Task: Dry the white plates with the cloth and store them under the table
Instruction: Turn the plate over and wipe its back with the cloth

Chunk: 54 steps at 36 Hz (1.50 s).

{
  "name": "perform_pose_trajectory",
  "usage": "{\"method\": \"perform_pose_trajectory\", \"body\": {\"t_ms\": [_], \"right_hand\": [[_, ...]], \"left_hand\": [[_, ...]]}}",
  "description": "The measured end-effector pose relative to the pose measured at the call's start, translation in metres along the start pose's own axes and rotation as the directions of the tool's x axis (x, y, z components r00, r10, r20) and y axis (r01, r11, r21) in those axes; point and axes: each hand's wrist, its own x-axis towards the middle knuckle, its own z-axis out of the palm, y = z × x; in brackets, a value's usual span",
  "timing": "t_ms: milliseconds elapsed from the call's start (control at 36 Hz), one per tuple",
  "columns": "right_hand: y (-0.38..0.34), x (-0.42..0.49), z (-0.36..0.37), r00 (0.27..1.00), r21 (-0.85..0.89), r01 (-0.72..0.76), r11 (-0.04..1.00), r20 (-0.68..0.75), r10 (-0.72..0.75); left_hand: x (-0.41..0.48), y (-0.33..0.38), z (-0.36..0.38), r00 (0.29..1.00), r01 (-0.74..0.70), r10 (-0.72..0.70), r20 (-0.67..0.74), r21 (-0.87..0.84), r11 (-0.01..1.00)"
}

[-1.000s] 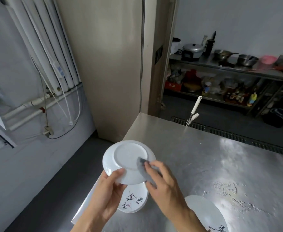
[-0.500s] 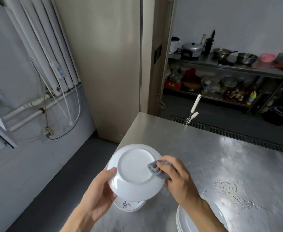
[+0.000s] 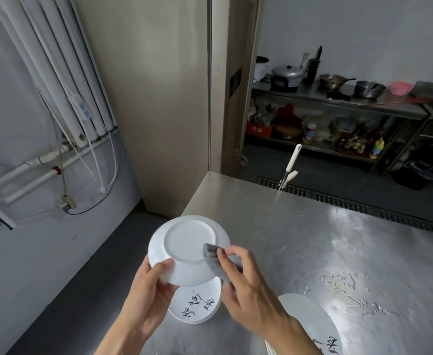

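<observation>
Wiping the upturned base of a white plate (image 3: 184,242), a person works over the near left corner of a steel desk (image 3: 312,239). The left hand (image 3: 148,285) grips the plate's near left rim, thumb on top, and holds it in the air with its underside facing up. The right hand (image 3: 246,285) pinches a grey cloth (image 3: 211,253) and presses it to the right side of the raised foot ring. Over the last second the cloth has slid a little along that ring and the plate has tipped nearer. Drying of this plate's back therefore seems under way, and storing under the desk is not yet begun. Directly below sits a stack of plates (image 3: 197,306) with black brush lettering, and another lettered plate (image 3: 310,324) lies at the near right. Water droplets (image 3: 346,285) bead on the desk to the right. White pipes (image 3: 56,73) run down the left wall. Far right, a metal shelf (image 3: 338,98) carries pots and bottles.
</observation>
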Motion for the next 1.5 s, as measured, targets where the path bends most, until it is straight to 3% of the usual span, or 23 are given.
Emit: {"method": "perform_pose_trajectory", "body": {"t_ms": [139, 278, 389, 472, 528, 583, 639, 694, 778, 833, 917, 1028, 1139, 1250, 1333, 1389, 1500], "right_hand": [[0.011, 0.004, -0.003, 0.987, -0.073, -0.071, 0.995, -0.148, 0.059], [-0.001, 0.001, 0.007, 0.980, -0.075, 0.180, 0.981, -0.076, -0.185], [0.000, 0.006, 0.012, 0.963, -0.065, -0.086, 0.994, -0.263, 0.067], [-0.019, 0.005, 0.025, 0.977, -0.094, 0.132, 0.987, -0.158, -0.146], [-0.019, 0.006, 0.027, 0.975, -0.113, 0.161, 0.980, -0.133, -0.175], [-0.016, 0.007, 0.027, 0.976, -0.074, -0.013, 0.997, -0.217, -0.003], [-0.018, 0.007, 0.031, 0.932, 0.138, -0.185, 0.973, -0.288, 0.218], [-0.022, 0.008, 0.037, 0.844, 0.420, -0.279, 0.864, -0.322, 0.429], [-0.023, 0.016, 0.040, 0.676, 0.713, -0.355, 0.605, -0.251, 0.693], [-0.022, 0.021, 0.036, 0.630, 0.830, -0.338, 0.444, -0.151, 0.762], [-0.019, 0.026, 0.023, 0.655, 0.871, -0.298, 0.391, -0.112, 0.747], [-0.006, 0.031, 0.005, 0.656, 0.869, -0.297, 0.395, -0.115, 0.746], [0.004, 0.032, -0.010, 0.728, 0.755, -0.342, 0.560, -0.163, 0.666], [0.002, 0.024, -0.002, 0.814, 0.397, -0.345, 0.851, -0.325, 0.482], [-0.012, 0.006, 0.011, 0.928, 0.212, -0.179, 0.961, -0.288, 0.236], [-0.012, 0.003, 0.015, 0.956, 0.168, -0.094, 0.981, -0.260, 0.137], [-0.003, 0.013, 0.013, 0.832, 0.258, -0.342, 0.904, -0.364, 0.419]], "left_hand": [[-0.005, -0.003, 0.001, 1.000, 0.008, -0.008, 0.002, -0.008, 1.000], [-0.005, -0.003, 0.001, 1.000, -0.005, 0.005, -0.011, -0.036, 0.999], [-0.007, -0.008, 0.002, 1.000, -0.022, 0.021, -0.023, -0.037, 0.999], [-0.008, -0.011, 0.005, 1.000, -0.015, 0.014, -0.025, -0.044, 0.999], [-0.009, -0.014, 0.008, 1.000, -0.016, 0.015, -0.008, -0.035, 0.999], [-0.010, -0.018, 0.011, 0.999, -0.033, 0.033, -0.001, -0.055, 0.998], [-0.010, -0.019, 0.011, 0.998, -0.063, 0.063, -0.001, -0.067, 0.996], [-0.011, -0.020, 0.012, 0.996, -0.086, 0.087, 0.024, -0.045, 0.995], [-0.017, -0.021, 0.014, 0.986, -0.128, 0.125, 0.106, 0.014, 0.992], [-0.022, -0.020, 0.015, 0.979, -0.129, 0.125, 0.163, 0.018, 0.991], [-0.027, -0.009, 0.010, 0.993, -0.021, 0.030, 0.117, -0.076, 0.997], [-0.025, 0.013, -0.002, 0.995, 0.034, -0.044, 0.093, 0.108, 0.994], [-0.023, 0.024, -0.006, 0.978, 0.084, -0.135, 0.157, 0.298, 0.951], [-0.020, 0.019, -0.013, 0.979, 0.105, -0.138, 0.150, 0.207, 0.973], [-0.015, 0.012, -0.016, 0.986, 0.122, -0.127, 0.111, 0.044, 0.991], [-0.015, 0.010, -0.014, 0.990, 0.110, -0.108, 0.088, -0.010, 0.994], [-0.017, 0.007, -0.010, 0.996, 0.066, -0.063, 0.062, -0.039, 0.997]]}}
